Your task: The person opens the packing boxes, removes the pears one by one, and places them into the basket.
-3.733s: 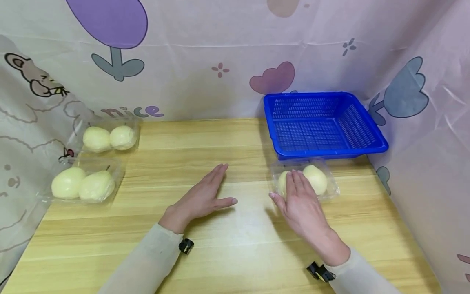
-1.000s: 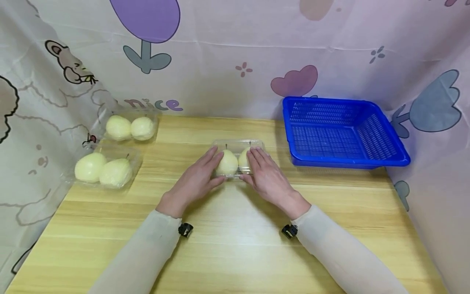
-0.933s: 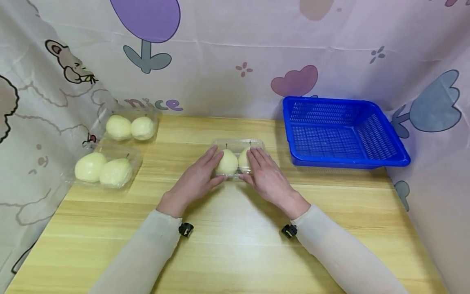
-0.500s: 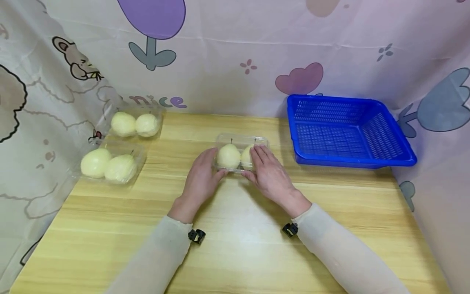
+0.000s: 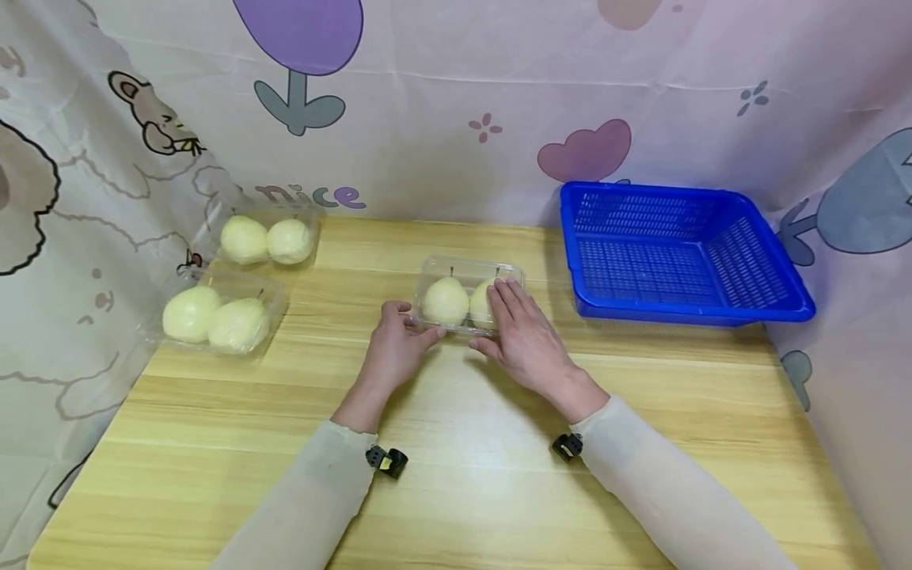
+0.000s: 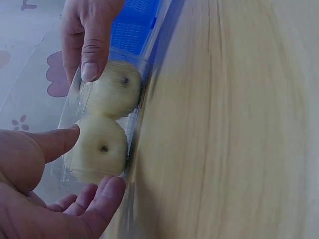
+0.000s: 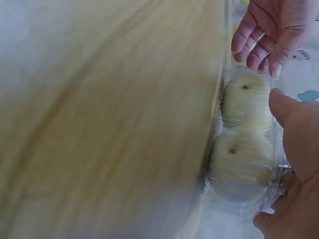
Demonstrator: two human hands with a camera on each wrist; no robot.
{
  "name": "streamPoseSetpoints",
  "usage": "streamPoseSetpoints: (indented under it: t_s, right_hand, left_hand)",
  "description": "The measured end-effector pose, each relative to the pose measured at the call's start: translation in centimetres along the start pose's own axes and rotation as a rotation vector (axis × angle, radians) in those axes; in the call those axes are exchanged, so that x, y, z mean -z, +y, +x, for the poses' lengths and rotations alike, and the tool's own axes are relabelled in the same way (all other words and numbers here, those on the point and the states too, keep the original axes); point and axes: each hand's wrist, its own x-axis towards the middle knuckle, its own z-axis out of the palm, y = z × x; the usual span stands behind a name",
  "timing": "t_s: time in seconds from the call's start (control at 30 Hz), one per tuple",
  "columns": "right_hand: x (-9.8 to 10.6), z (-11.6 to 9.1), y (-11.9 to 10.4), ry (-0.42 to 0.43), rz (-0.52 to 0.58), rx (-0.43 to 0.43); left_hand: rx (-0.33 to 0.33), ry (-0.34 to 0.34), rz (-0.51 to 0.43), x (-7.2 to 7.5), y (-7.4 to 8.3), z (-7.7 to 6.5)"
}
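Note:
A clear plastic fruit box with two pale yellow pears stands mid-table, in front of me. My right hand grips its right end, fingers over the top and thumb at the front edge. In the right wrist view, that thumb lies along the plastic. My left hand is at the box's left end, with its thumb at the front left corner. The left wrist view shows the left fingers loosely bent and spread from the thumb, close to the box end. Whether those fingertips touch the plastic is hard to tell.
A blue perforated basket stands at the back right against the printed curtain. On the left are two more clear boxes of pears, a nearer one and a farther one. Bare wood tabletop lies in front.
The box was brought from in front of the basket to mid-table. Since then my left fingers have drawn back from its top to its left end. My right hand has kept its hold.

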Motion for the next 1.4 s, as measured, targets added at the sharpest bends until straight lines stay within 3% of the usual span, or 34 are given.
streamPoseSetpoints:
  t_s: [0.3, 0.63, 1.07, 1.4]
  right_hand:
    - [0.1, -0.4, 0.4, -0.025, 0.012, -0.009]
    - [0.6, -0.6, 0.6, -0.061, 0.067, -0.011]
    - [0.6, -0.7, 0.8, -0.073, 0.142, 0.01]
    - [1.1, -0.3, 1.0, -0.111, 0.265, -0.011]
  left_hand:
    - [0.045, -0.048, -0.092, -0.6, -0.7, 0.2]
    - [0.183, -0.203, -0.55, -2.2, -0.9, 0.1]
    - [0.256, -0.21, -0.844, -3.3, -1.0, 0.0]
    - [0.242, -0.182, -0.93, -3.9, -0.7, -0.2]
